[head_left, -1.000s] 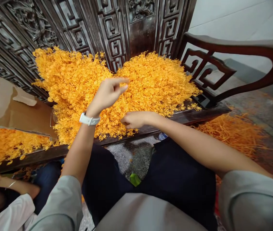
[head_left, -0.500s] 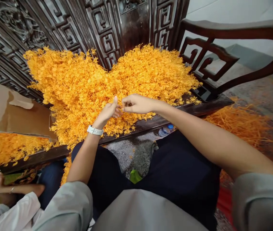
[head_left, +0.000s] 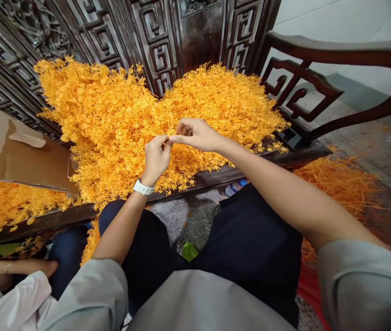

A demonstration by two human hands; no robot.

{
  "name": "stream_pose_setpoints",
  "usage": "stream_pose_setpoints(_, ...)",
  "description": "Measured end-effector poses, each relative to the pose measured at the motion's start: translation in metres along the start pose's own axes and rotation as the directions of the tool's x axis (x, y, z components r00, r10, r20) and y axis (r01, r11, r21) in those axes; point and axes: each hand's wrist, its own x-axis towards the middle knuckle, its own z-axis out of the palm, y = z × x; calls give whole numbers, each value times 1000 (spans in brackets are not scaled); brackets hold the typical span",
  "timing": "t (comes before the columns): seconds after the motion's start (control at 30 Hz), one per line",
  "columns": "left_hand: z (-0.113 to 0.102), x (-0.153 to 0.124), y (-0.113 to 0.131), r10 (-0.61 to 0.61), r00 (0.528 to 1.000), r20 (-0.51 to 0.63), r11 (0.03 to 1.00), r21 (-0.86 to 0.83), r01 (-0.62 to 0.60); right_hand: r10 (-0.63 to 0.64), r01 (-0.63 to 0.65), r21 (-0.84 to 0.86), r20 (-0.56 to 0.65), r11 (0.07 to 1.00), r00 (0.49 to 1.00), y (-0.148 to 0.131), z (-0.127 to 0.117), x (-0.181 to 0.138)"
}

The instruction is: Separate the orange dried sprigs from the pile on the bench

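A big heap of small orange plastic flower sprigs (head_left: 112,115) covers the seat of a dark carved wooden bench (head_left: 216,177). My left hand (head_left: 156,156), with a white watch on its wrist, is raised over the heap's front edge, thumb and fingers pinched. My right hand (head_left: 195,134) meets it fingertip to fingertip, also pinched. Between the two pinches sits a thin orange sprig, too small to make out clearly. Both hands hover just above the heap.
The carved bench back (head_left: 154,32) rises behind the heap; a curved armrest (head_left: 319,50) is at right. More orange stems (head_left: 340,184) lie on the floor at right, another pile (head_left: 12,204) at left beside cardboard (head_left: 16,156). Another person's arm (head_left: 12,271) is at lower left. A plastic bottle (head_left: 233,187) lies under the bench.
My left hand came down from over the heap to meet my right hand, which rose from the bench edge. The joined hands have since lifted slightly, pinched together.
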Motion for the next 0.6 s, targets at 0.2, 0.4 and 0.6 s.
stream_pose_setpoints(0.2,-8,-3,-4,33,992,120,995,94,-44,-174,174,-41,3,984,985,-5,19,5)
stream_pose_setpoints(0.4,-24,0,-1,-116,979,167,991,-46,125,60,88,286,-472,954,879,4,-15,22)
stream_pose_setpoints(0.6,-43,11,-6,-399,886,238,745,-480,464,196,-50,340,-412,939,890,52,-39,29)
